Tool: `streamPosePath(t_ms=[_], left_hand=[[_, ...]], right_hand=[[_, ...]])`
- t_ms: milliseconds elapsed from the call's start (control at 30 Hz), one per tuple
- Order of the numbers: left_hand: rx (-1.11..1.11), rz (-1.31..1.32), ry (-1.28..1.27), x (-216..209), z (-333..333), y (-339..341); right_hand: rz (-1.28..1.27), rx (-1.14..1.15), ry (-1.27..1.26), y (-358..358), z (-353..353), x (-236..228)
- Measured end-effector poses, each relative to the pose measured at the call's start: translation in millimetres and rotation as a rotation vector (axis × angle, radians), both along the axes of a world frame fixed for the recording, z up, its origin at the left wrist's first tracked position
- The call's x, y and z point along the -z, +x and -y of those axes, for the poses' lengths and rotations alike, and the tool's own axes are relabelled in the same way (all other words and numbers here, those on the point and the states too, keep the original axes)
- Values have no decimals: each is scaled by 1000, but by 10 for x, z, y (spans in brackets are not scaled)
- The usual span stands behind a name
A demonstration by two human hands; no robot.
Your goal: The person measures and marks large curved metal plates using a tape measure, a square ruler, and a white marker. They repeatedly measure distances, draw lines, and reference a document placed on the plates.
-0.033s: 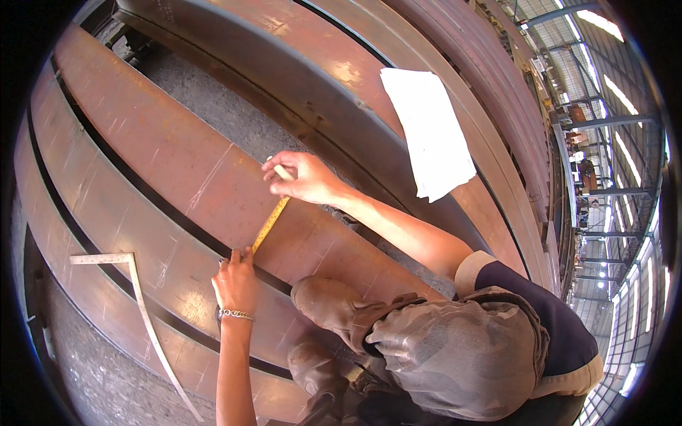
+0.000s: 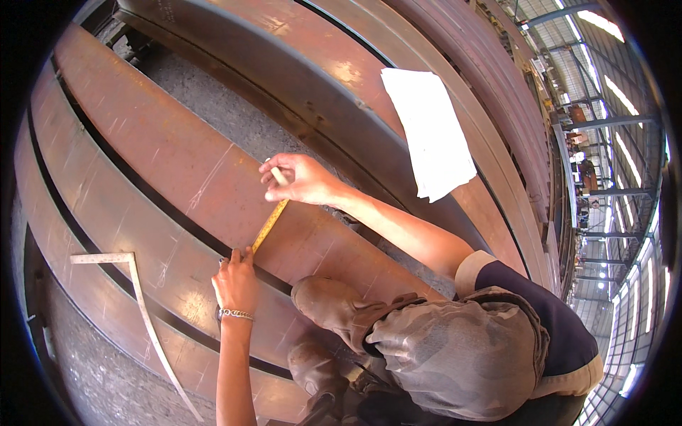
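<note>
A yellow tape measure (image 2: 271, 226) lies extended across a rust-brown steel beam (image 2: 177, 153). Its near end is pinched at the beam's lower edge by my left hand (image 2: 236, 282), which wears a ring and a chain bracelet. Above the tape's far end is my right hand (image 2: 302, 179), with a pale chalk-like stick (image 2: 279, 176) gripped between thumb and fingers. Whether the right hand also touches the tape is hard to tell. Light scratch-like marks (image 2: 209, 176) show on the beam left of the tape.
A flat metal square (image 2: 135, 284) rests across the neighbouring beams at left. White paper sheets (image 2: 430, 135) lie on a farther beam. Dark gaps separate the beams. My boot (image 2: 323, 302) is on the steel close to the left hand, beside my knee in patterned trousers (image 2: 455, 355).
My right hand has shifted very slightly left, and the pale stick has tilted a little with it. The left hand and tape stay in place.
</note>
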State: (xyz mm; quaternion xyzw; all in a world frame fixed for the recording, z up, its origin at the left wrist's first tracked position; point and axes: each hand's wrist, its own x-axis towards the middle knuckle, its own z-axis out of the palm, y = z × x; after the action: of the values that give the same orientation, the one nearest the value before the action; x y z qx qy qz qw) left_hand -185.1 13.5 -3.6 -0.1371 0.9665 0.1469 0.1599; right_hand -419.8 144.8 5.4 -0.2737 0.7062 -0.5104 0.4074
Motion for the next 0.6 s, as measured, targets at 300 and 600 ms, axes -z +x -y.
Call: streamPosePath(t_ms=[300,600], left_hand=[[-27,-203,-41,123,-1,-20],[-30,-40,17,45,17,-49]], right_hand=[[-13,-112,65,109,125,101],[-318,-299,190,64,239,120]])
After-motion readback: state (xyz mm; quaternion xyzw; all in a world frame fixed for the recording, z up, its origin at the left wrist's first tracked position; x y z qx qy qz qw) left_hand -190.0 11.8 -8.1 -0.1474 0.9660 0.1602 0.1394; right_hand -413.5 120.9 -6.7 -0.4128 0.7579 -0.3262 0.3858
